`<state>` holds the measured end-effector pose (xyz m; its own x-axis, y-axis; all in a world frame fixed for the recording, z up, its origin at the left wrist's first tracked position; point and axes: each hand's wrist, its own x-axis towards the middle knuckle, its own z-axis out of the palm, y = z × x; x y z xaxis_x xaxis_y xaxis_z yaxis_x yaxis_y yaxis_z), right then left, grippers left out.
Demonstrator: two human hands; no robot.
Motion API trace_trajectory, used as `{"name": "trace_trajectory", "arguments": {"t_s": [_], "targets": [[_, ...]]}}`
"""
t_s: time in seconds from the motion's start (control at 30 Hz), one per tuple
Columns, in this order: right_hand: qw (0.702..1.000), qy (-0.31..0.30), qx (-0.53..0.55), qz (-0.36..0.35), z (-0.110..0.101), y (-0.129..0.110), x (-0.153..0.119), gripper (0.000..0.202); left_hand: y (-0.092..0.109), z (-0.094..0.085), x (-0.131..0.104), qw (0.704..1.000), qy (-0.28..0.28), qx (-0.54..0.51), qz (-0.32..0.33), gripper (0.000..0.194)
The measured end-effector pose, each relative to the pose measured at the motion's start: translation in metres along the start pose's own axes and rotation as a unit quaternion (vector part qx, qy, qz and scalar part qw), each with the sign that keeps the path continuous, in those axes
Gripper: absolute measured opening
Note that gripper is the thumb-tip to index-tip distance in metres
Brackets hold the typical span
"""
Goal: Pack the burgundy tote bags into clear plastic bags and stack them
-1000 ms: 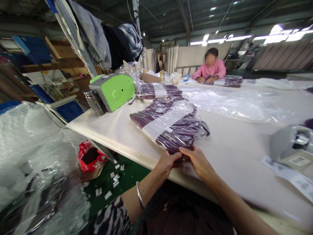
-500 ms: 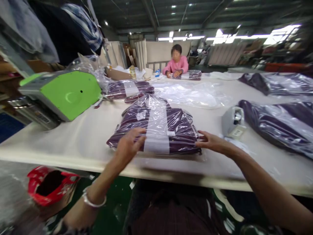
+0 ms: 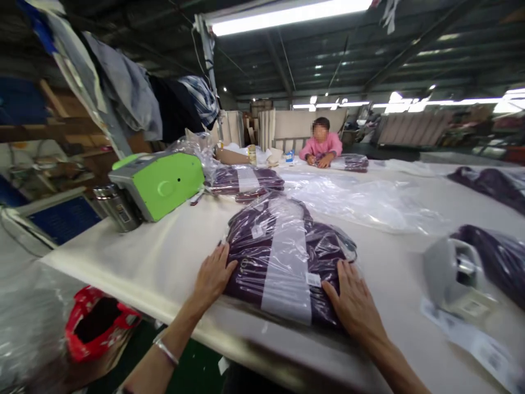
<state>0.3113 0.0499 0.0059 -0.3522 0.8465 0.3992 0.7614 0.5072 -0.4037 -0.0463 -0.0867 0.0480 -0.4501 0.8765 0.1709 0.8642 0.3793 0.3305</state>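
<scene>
In the head view, we have a folded purple garment in clear plastic (image 3: 248,257) in front of us on the cream-covered table (image 3: 172,249), near its front edge. A white band (image 3: 287,262) runs over its middle, and a small printed label (image 3: 313,280) sits right of the band.

Taking that package as the clock's centre, with twelve pointing away from us, our left hand (image 3: 212,273) touches its side at nine o'clock, open, fingers spread. Our right hand (image 3: 353,295) lies open at four o'clock, fingers flat against the plastic; neither hand grips.

A second bagged purple bundle (image 3: 264,178) lies at eleven, a green-sided machine (image 3: 170,186) at ten, and a steel flask (image 3: 120,210) stands just beside the machine. We see a person in pink (image 3: 321,145) at half past twelve, with clear plastic sheeting (image 3: 365,202) at two. A grey dispenser (image 3: 445,273) sits at three. Below the table edge, at eight, is a red bag (image 3: 76,334).
</scene>
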Motion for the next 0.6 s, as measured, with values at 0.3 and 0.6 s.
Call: {"name": "trace_trajectory", "arguments": {"t_s": [0.3,0.6], "targets": [[0.933,-0.030,0.237,0.268,-0.032,0.060,0.048,0.110,-0.038,-0.041,0.045,0.923,-0.053,-0.355,-0.137,0.080],[0.756,-0.302,0.440,0.379,-0.052,0.029,0.104,0.065,-0.014,-0.043,0.086,0.752,-0.278,-0.561,-0.207,0.072]]}}
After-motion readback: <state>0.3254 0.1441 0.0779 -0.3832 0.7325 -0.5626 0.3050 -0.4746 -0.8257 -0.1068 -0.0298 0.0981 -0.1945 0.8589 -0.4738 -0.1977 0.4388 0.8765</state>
